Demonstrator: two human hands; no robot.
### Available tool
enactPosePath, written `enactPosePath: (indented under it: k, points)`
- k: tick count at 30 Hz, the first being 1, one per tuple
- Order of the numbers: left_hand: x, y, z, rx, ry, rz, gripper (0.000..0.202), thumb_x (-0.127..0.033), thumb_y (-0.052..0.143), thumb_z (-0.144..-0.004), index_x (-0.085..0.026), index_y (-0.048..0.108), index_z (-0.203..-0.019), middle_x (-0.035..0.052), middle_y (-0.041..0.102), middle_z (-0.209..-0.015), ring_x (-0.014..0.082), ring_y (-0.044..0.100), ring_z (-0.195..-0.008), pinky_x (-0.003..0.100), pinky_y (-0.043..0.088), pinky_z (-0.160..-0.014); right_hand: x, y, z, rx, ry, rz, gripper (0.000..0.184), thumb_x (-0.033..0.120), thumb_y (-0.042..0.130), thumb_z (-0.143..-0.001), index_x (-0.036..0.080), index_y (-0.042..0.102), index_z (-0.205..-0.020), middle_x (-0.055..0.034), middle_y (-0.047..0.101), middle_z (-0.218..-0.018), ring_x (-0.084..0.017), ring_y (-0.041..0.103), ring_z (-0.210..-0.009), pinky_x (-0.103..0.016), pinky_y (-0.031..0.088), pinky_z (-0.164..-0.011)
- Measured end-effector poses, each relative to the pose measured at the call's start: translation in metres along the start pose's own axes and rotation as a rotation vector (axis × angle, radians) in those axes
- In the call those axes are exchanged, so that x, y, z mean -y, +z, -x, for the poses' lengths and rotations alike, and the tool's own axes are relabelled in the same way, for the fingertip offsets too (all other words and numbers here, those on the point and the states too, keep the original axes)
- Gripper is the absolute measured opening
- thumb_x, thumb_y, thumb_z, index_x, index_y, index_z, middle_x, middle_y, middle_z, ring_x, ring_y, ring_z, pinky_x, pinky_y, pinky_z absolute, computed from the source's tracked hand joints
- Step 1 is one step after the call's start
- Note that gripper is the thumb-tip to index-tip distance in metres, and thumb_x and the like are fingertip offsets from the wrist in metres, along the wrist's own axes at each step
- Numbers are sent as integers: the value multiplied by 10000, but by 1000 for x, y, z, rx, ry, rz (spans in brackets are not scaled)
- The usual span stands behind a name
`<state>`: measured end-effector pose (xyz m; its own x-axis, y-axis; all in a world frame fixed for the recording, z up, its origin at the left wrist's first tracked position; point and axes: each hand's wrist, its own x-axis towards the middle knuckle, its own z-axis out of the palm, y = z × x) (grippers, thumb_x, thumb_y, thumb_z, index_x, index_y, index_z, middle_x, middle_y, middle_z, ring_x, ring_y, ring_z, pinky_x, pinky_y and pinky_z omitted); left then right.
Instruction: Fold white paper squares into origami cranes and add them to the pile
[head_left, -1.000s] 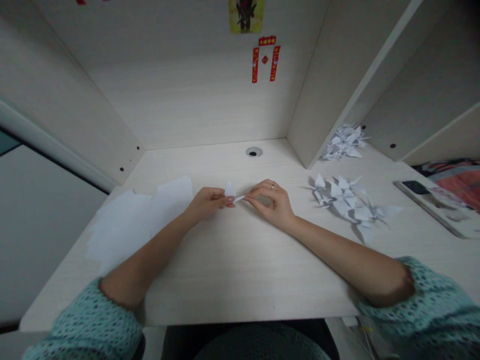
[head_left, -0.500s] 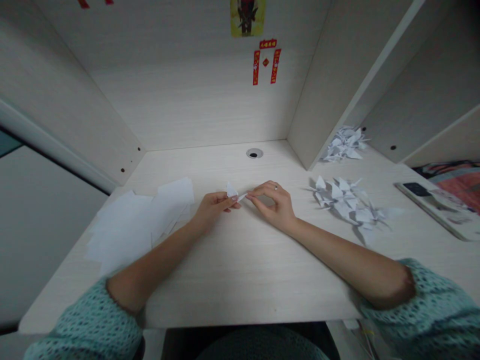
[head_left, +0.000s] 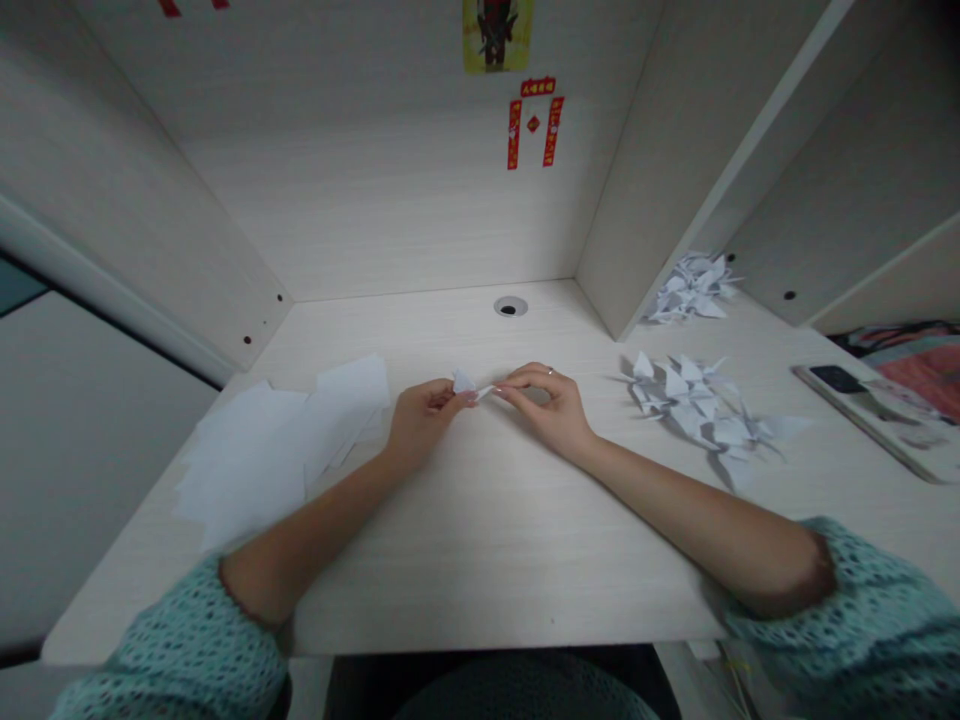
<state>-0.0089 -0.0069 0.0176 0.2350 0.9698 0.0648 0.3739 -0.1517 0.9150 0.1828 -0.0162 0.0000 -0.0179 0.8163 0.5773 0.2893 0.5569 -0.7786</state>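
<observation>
A small folded white paper (head_left: 463, 382), apparently an origami crane, is held between my two hands above the middle of the desk. My left hand (head_left: 424, 420) is closed on its body, with the thumb on top and a pointed flap standing up past the fingers. With thumb and index finger, my right hand (head_left: 551, 410) pinches the narrow tip on the right side; a ring shows on one finger. Finer folds are too small to make out. To the right of my right hand lies a group of folded paper cranes (head_left: 690, 395).
White paper sheets (head_left: 255, 450) lie spread at the left of the desk (head_left: 480, 560). Another heap of folded paper (head_left: 694, 287) sits by the upright panel (head_left: 637, 220). A phone (head_left: 870, 415) rests at the far right beside red cloth (head_left: 922, 365). A round cable hole (head_left: 511, 307) is at the back.
My left fingers have curled in more around the folded paper. My right hand keeps its pinch on the tip, almost unmoved. The view has shifted very slightly.
</observation>
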Motion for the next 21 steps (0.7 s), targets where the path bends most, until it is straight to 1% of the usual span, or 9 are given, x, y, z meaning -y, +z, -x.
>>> enactPosePath:
  k: [3,6,8,12,15,21]
  points:
    - [-3,0,2,-44,66,-142,309,-472,621,-771,-175,694,-732,19,708,-725,154,637,-707,231,427,-624,-5,2,-2,7,116,-87,141,363,714,-743,227,719,-707,-38,695,-733,-176,615,-721,-339,479,-701]
    - [-4,0,3,-71,110,-211,297,-452,614,-779,-178,694,-696,1,689,-675,129,607,-647,218,413,-599,-12,2,-3,49,207,-145,155,383,725,-725,229,735,-734,-44,704,-771,-177,617,-755,-327,473,-704]
    - [-4,0,3,-87,129,-229,282,-433,611,-784,-182,695,-689,-8,681,-660,118,597,-629,207,411,-587,-15,2,-2,82,236,-181,142,370,724,-728,232,746,-757,-50,709,-802,-178,621,-783,-320,468,-713]
    - [-3,0,2,-122,150,-286,271,-432,618,-776,-190,697,-684,-13,677,-655,110,585,-607,197,402,-550,-17,2,-2,100,276,-235,125,357,737,-712,235,753,-733,-49,702,-788,-178,621,-767,-317,464,-701]
    - [-3,0,2,-138,175,-321,272,-438,622,-774,-194,693,-676,-18,673,-645,105,575,-592,197,404,-556,-16,2,-3,97,288,-246,125,358,744,-700,235,753,-721,-46,698,-781,-178,617,-752,-320,463,-696]
    - [0,2,3,-110,132,-257,289,-452,629,-768,-185,690,-679,-10,677,-647,115,594,-614,199,401,-554,-11,2,-3,33,251,-202,95,330,756,-693,236,749,-708,-44,698,-756,-175,604,-738,-324,446,-695]
